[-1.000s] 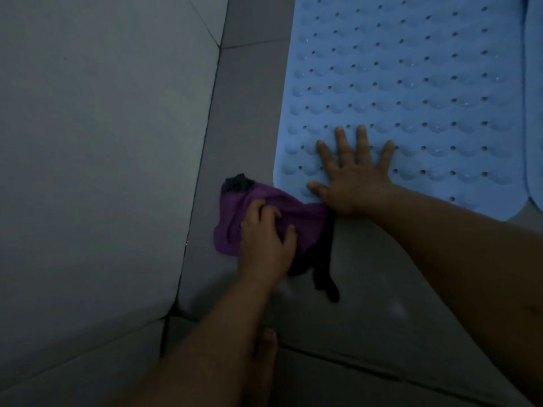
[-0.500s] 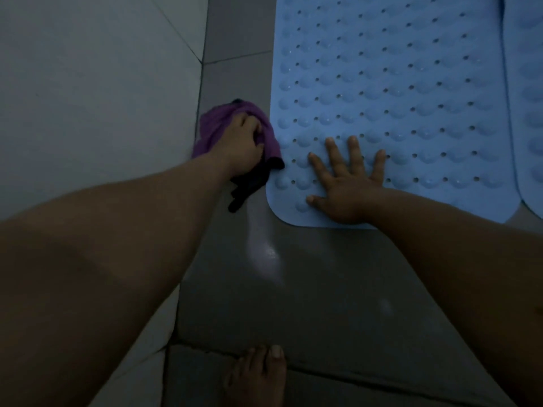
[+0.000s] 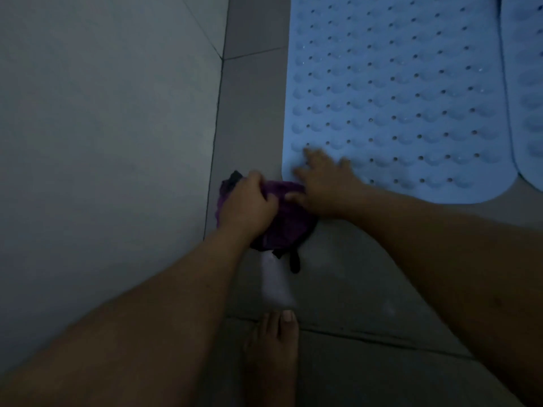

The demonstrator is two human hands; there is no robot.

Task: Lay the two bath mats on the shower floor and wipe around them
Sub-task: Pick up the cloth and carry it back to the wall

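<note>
A: Light is dim. Left hand (image 3: 248, 205) low centre, fingers curled over a bunched purple cloth (image 3: 286, 214); grip is closed around the cloth, pressing it to the shower floor (image 3: 252, 113).

B: Where does the cloth sit against the mats?

A: On the grey tile strip at the near left corner of the blue bath mat (image 3: 396, 92), touching or just under that corner. A dark strap or trim of the cloth trails toward the camera.

B: Right hand?

A: Right hand (image 3: 326, 186) lies on that same corner of the mat, fingers stretched out rather than curled, so the grip is wide and holds nothing. It is blurred; thumb sits against the cloth.

B: Second mat?

A: Second bath mat (image 3: 529, 98) flat on the floor at the right frame edge, just beside the first, long edges nearly meeting. Both are studded with small holes and scalloped bumps.

B: Anything else?

A: Pale tiled wall (image 3: 102, 127) to the left. A bare foot (image 3: 271, 356) on the floor at bottom centre, with a wet sheen on the tile between it and the cloth.
</note>
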